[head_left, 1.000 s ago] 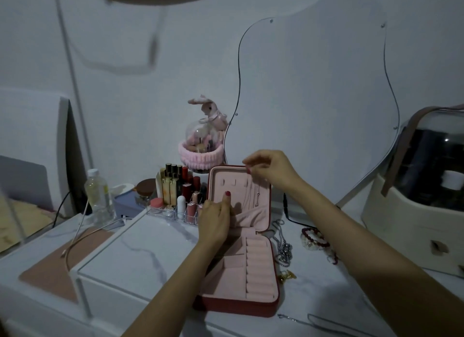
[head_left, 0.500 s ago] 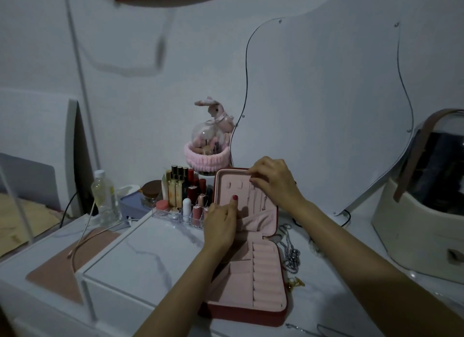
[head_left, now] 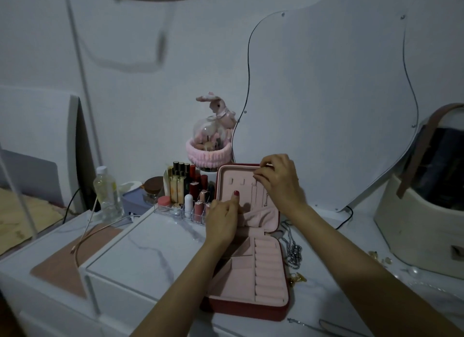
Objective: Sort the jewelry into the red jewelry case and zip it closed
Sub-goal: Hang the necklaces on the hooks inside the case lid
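My right hand (head_left: 280, 183) has dropped from above the lid to the top rim of the open red case (head_left: 248, 258), pinching what may be a necklace onto a hook. My left hand (head_left: 222, 220) pinches the lid's pocket.

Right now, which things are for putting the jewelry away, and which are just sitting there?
For the job:
- red jewelry case, open
- left hand, holding the lid's pocket
- right hand, pinching at the lid's top
- silver chains beside the case
- gold pieces

Just lying about:
- lipsticks
- clear bottle
- bunny dome
- mirror
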